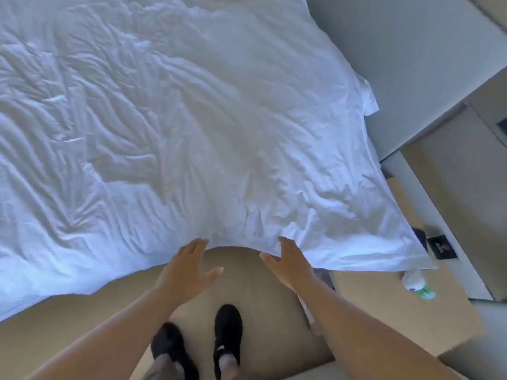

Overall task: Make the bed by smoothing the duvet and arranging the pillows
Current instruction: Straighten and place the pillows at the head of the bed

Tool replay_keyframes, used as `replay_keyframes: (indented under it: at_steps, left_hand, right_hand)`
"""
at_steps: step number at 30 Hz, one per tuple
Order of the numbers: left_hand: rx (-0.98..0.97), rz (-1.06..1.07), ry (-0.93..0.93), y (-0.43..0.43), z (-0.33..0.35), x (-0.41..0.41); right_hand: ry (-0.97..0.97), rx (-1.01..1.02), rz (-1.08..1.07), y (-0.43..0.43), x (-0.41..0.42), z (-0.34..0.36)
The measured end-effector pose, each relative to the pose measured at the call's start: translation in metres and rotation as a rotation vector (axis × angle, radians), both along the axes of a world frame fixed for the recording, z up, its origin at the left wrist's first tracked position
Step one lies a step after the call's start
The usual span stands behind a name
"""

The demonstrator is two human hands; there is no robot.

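Person standing at the bed's edge, both arms reaching forward. The left hand (189, 268) and right hand (292, 263) are spread, fingers straight, pinching nothing. Their fingertips reach the hem of the white duvet (192, 119), probably placed to catch that edge and draw it down over the exposed beige bed base (82, 311). The duvet lies across the bed, heavily creased, one corner hanging near a plastic bottle (418, 285) on the floor. Whether the fingertips actually touch the cloth cannot be told. No pillows are in view, and the duvet's far and left edges are cut off.
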State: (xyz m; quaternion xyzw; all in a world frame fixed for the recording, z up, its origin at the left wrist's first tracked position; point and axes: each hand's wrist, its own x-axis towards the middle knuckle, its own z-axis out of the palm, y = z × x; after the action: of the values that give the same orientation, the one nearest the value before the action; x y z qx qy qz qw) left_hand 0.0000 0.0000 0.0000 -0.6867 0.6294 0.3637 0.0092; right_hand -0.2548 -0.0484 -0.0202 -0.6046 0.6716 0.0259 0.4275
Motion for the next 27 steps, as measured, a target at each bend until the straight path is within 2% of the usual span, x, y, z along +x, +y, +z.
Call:
replay_keyframes:
  at_steps: [4,8,16,20,23,27]
  left_hand:
    - [0.052,0.225,0.162,-0.025,-0.067,-0.045]
    - [0.081,0.363,0.275,-0.033,-0.139,-0.086]
    - [0.408,0.87,0.735,-0.058,-0.254,-0.164]
    - [0.549,0.915,0.92,-0.064,-0.273,-0.202]
    - [0.609,0.938,1.112,-0.068,-0.282,-0.224]
    - [0.535,0.999,1.559,-0.072,-0.281,-0.241]
  right_hand:
    - [-0.094,0.078,-0.394,0.0,-0.038,-0.072]
    - [-0.124,0.111,-0.672,0.006,-0.063,-0.141]
    - [-0.729,-0.135,-1.256,0.002,-0.091,-0.202]
    - [-1.017,-0.179,-1.34,-0.009,-0.094,-0.213]
    - [-1.07,-0.207,-1.342,-0.016,-0.092,-0.218]
    - [-1.069,-0.21,-1.318,-0.016,-0.087,-0.212]
